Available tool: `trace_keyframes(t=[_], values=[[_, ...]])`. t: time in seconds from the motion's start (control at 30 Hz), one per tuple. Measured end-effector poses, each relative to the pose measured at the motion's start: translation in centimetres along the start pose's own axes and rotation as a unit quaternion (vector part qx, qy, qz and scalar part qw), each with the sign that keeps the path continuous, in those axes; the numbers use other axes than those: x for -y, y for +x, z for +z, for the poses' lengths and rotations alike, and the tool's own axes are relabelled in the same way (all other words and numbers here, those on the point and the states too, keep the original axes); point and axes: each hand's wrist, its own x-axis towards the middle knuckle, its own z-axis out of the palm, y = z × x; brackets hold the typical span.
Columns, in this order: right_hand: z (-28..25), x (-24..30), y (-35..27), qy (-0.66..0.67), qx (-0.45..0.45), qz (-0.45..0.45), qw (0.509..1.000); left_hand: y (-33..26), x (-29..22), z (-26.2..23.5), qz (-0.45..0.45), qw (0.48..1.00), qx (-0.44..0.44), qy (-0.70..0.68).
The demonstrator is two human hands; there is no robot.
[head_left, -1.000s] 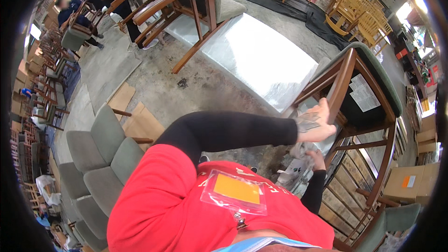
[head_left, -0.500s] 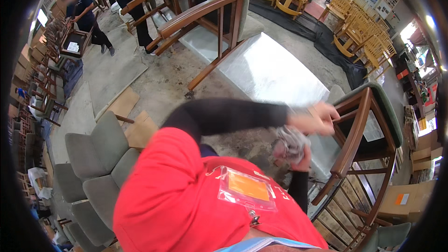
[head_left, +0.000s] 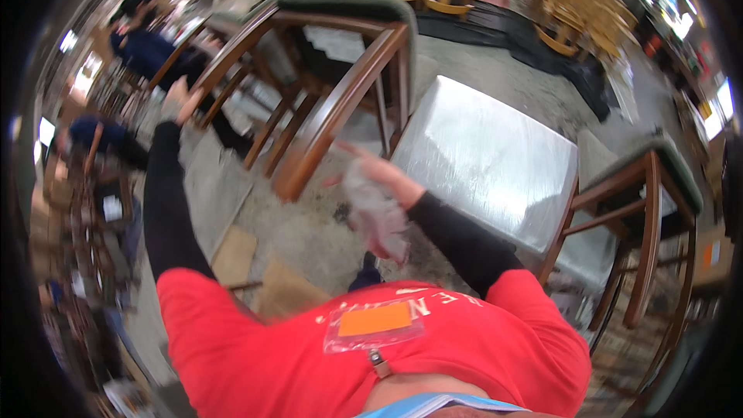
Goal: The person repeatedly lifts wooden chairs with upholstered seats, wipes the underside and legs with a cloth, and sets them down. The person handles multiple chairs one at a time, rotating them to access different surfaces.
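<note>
An upturned wooden chair (head_left: 344, 101) with a dark green padded seat stands tilted in front of me. At the upper left, my left hand (head_left: 183, 101) is closed round the end of one of its wooden parts. My right hand (head_left: 383, 176), blurred by motion, is closed on a crumpled greyish-pink rag (head_left: 375, 213) that hangs below it. This hand is just beside the lower end of the chair's nearer wooden part. A block or table wrapped in shiny clear film (head_left: 487, 162) lies to the right of the rag.
Another green-padded chair (head_left: 650, 209) leans at the right. Stacked light wooden chairs (head_left: 561, 8) stand at the back near a black sheet (head_left: 534, 54). Flattened cardboard (head_left: 286, 290) lies on the floor by me. A person in dark clothes (head_left: 147, 50) is at the upper left.
My left arm has swung from the right chair to the chair at the upper left and grips it. My right hand has come left and forward with the rag. The view has shifted.
</note>
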Motion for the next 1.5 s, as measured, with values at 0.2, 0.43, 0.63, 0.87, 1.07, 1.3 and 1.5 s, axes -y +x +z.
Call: trace_keyframes(t=[0.2, 0.43, 0.63, 0.87, 1.07, 1.3, 1.5], values=[[2.7, -3.3, 7.5, 0.095, -0.126, -0.025, 0.987, 2.4, 3.8, 4.4, 0.047, 0.972, 0.168, -0.158], [-2.8, 0.0, -1.8, -0.098, -0.225, -0.127, 0.961, -3.1, 0.3, 1.5, -0.133, 0.783, 0.337, -0.506], [-0.3, 6.3, -16.4, 0.225, -0.111, -0.064, 0.966, -13.2, -9.0, -0.7, -0.153, 0.762, 0.333, -0.534], [3.9, 9.1, -32.6, 0.087, -0.195, -0.217, 0.953, -18.4, -22.4, -4.3, -0.045, 0.755, 0.36, -0.546], [5.0, 11.9, -40.8, 0.161, -0.063, -0.298, 0.939, -18.2, -34.7, -6.6, -0.011, 0.763, 0.367, -0.532], [2.2, 13.6, -41.9, 0.083, -0.017, -0.328, 0.941, -14.3, -38.7, -6.6, 0.036, 0.759, 0.391, -0.519], [0.9, 3.8, -39.3, 0.109, -0.397, -0.501, 0.762, -14.5, -38.9, -4.9, 0.018, 0.692, 0.403, -0.599]])
